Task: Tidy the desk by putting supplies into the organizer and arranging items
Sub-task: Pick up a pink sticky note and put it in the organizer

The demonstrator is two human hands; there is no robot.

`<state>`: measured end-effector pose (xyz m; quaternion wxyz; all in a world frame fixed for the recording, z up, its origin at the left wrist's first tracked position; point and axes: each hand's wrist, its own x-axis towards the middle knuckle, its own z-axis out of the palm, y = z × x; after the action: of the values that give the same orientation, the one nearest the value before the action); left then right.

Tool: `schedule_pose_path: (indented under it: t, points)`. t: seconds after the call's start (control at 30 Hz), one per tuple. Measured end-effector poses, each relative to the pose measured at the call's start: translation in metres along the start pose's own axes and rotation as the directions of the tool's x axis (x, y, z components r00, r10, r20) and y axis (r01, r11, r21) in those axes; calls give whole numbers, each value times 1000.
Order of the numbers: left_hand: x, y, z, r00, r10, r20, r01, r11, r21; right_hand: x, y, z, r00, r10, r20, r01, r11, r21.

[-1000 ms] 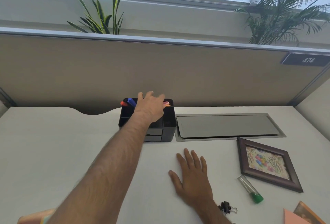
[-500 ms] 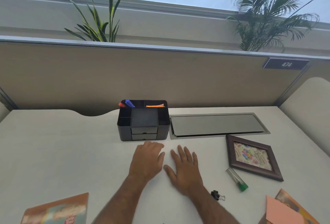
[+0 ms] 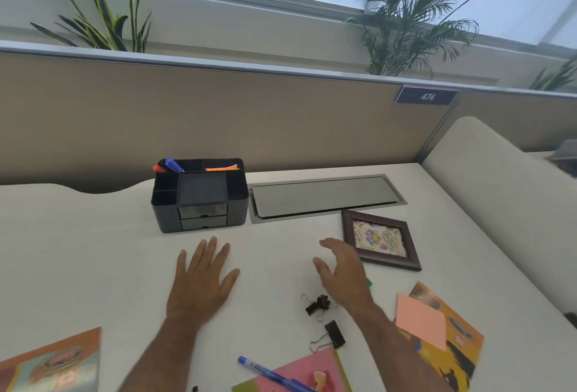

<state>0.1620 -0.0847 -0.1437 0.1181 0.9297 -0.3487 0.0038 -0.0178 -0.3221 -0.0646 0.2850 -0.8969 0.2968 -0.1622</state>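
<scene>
Both hands hold nothing, fingers spread.
Left hand (image 3: 203, 276) lies flat mid-desk before the black organizer (image 3: 199, 195) at the back edge; right hand (image 3: 342, 270) hovers beside the picture frame (image 3: 379, 238), binder clips (image 3: 318, 304) just near it.

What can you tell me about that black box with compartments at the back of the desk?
The organizer is a black, plastic-looking box standing upright on the white desk near the partition, right beside a grey metal hatch. Its top is split into open compartments around a flat central lid; two small drawers sit shut in front. A blue marker and an orange one stick out back left; orange paper lies back right. Neither hand touches it.
</scene>
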Motion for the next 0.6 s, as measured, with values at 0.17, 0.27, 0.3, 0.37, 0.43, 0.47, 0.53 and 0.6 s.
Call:
schedule_pose_path:
  t: [0.17, 0.27, 0.3, 0.37, 0.43, 0.47, 0.53, 0.6]
  points:
    - [-1, 1, -1, 1000, -8, 9, 8, 1000, -1, -23, 64, -71, 948, 319, -9, -319, 947, -29]
    - [-1, 2, -3, 1000, -12, 23, 12, 1000, 10, -35, 101, -103, 891, 434, 133, -402, 890, -214]
    - [-2, 2, -3, 1000, -13, 29, 12, 1000, 14, -38, 109, -110, 864, 463, 200, -400, 871, -286]
    - [-2, 2, -4, 999, -13, 35, 12, 1000, 20, -41, 119, -120, 817, 496, 295, -372, 843, -390]
    - [-2, 3, -5, 999, -16, 33, 15, 1000, 16, -39, 123, -123, 801, 499, 331, -340, 834, -435]
    - [-2, 3, -5, 999, -17, 32, 17, 1000, 11, -38, 124, -124, 801, 493, 340, -323, 834, -447]
    - [-2, 4, -7, 999, -22, 33, 22, 1000, 7, -33, 123, -124, 801, 486, 349, -310, 836, -452]
    - [-2, 5, -8, 999, -22, 28, 22, 1000, -3, -29, 124, -124, 805, 482, 347, -311, 840, -445]
